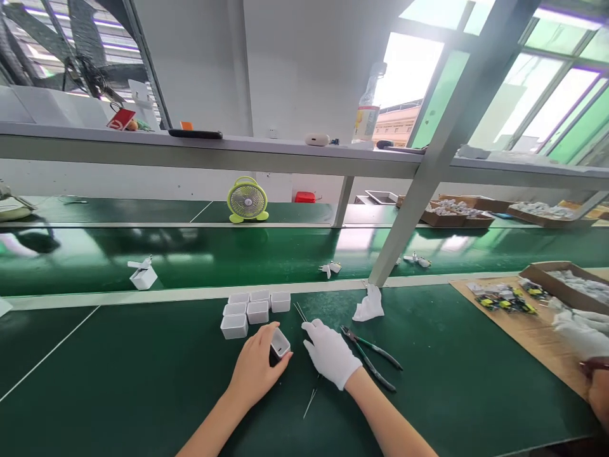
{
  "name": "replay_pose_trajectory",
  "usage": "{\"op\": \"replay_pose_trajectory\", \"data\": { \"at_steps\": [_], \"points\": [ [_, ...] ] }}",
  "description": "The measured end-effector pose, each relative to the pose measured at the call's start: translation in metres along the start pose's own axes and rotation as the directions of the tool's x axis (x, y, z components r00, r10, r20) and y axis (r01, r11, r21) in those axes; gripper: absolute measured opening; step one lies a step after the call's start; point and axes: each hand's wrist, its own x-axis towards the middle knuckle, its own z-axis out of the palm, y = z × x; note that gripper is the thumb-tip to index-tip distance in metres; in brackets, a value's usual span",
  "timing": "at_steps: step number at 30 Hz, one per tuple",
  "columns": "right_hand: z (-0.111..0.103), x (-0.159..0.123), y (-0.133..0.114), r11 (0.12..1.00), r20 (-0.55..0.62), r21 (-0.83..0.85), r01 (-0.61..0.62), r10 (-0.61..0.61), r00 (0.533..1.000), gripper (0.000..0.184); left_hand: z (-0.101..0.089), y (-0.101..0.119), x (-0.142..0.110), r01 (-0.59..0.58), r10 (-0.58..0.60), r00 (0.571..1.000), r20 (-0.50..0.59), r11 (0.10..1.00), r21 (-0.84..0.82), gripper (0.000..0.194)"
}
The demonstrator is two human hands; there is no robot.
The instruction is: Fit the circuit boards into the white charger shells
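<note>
My bare left hand (261,365) holds a small white plastic box (280,343) between thumb and fingers, its open side tilted up and a dark slot showing inside. To its right, my right hand (328,352), in a white glove, is closed on thin metal tweezers (301,312) whose two prongs stick out beyond the fingertips. Another thin pronged metal end (310,403) lies below the glove; whether it belongs to the same tool I cannot tell. Green-handled pliers (373,355) rest open just right of the glove. Several matching white boxes (234,326) stand grouped beyond my left hand.
A crumpled white cloth (368,304) lies by the slanted post (404,216). Behind runs a green belt (266,254) carrying a white box (143,277) and small parts. At right, cardboard (504,330) bears yellow-black parts, beside another person's hand (598,397). A green fan (247,200) stands behind.
</note>
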Motion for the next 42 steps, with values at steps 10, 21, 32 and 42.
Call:
{"op": "replay_pose_trajectory", "data": {
  "at_steps": [10,21,32,42],
  "points": [
    [0.005,0.009,-0.001,0.992,-0.129,0.096,-0.077,0.089,0.988,0.056,-0.006,0.006,-0.001,-0.012,0.008,0.998,-0.057,0.998,-0.059,0.048],
    [-0.059,0.148,0.165,0.799,-0.134,0.040,-0.600,0.599,0.789,0.047,0.000,0.010,-0.005,-0.093,0.088,0.994,-0.066,0.993,-0.077,0.046],
    [-0.063,0.185,0.209,0.718,-0.143,0.007,-0.696,0.689,0.710,0.036,0.005,0.008,-0.007,-0.091,0.083,0.995,-0.063,0.986,-0.136,0.048],
    [-0.080,0.151,0.214,0.886,-0.245,-0.094,-0.453,0.421,0.873,0.036,0.008,0.007,-0.006,-0.086,0.085,0.996,-0.014,0.985,-0.151,0.047]
  ]
}}
